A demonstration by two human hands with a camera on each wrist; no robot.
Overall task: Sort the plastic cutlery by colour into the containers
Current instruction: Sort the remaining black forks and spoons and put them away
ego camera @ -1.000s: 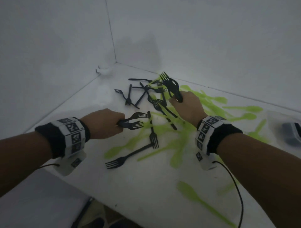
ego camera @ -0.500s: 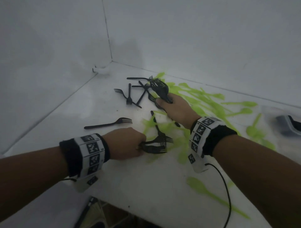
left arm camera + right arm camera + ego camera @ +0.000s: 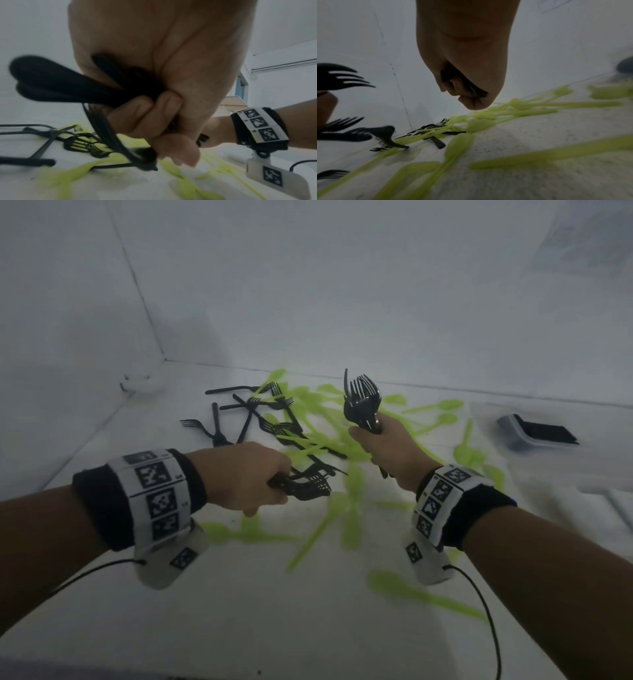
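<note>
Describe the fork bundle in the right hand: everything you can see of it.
The fork bundle is several black forks of glossy plastic, stacked so their heads nest. The right hand grips the handles in a fist, clear of the table, tines pointing up and slightly left, one stray handle sticking up beside them. Handle ends poke out below the fist. The exact count cannot be told. In the right wrist view only dark handles show inside the curled fingers. Nothing else touches it.
</note>
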